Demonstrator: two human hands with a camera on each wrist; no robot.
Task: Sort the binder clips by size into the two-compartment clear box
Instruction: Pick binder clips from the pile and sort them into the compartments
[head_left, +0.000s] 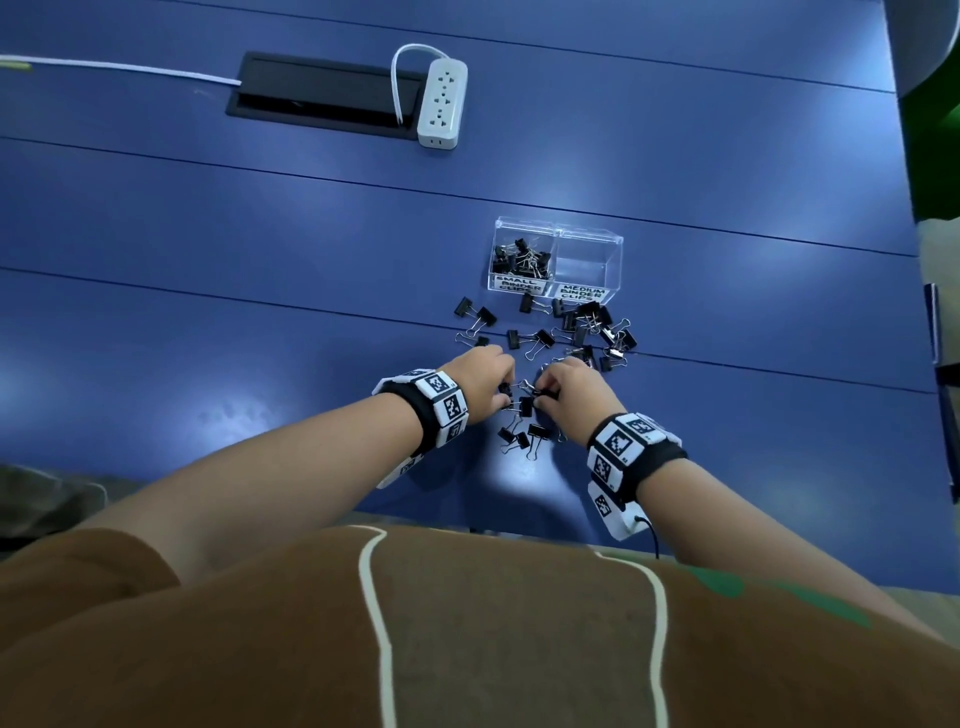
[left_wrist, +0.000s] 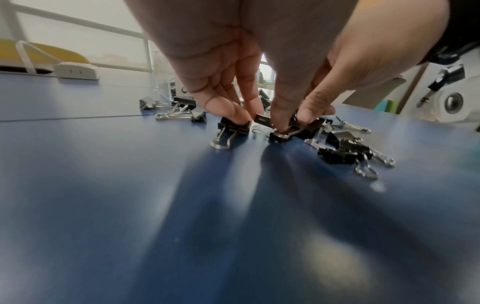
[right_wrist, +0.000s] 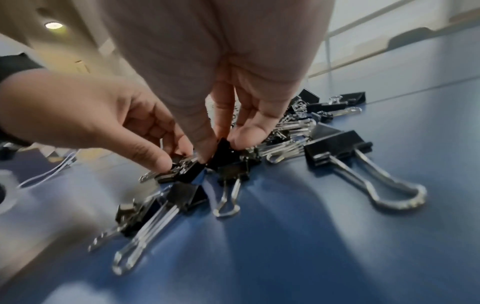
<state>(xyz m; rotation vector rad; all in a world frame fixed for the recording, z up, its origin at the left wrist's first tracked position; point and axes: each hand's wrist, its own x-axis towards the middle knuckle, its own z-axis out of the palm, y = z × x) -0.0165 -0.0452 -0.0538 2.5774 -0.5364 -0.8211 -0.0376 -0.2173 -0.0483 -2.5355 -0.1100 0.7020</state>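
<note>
On the blue table (head_left: 208, 260), everything is placed here against the clear box (head_left: 557, 260). Far to its upper left, a black cable hatch (head_left: 322, 96) and a white power strip (head_left: 442, 101) lie side by side. Its left compartment holds small clips; its right one looks bare. Loose binder clips (head_left: 571, 332) crowd the table just in front of it. Nearer the person, the left hand (head_left: 480, 376) pinches a clip (left_wrist: 233, 126) lying on the table, and the right hand (head_left: 576, 389) pinches another clip (right_wrist: 223, 152), fingertips nearly meeting amid more clips.
</note>
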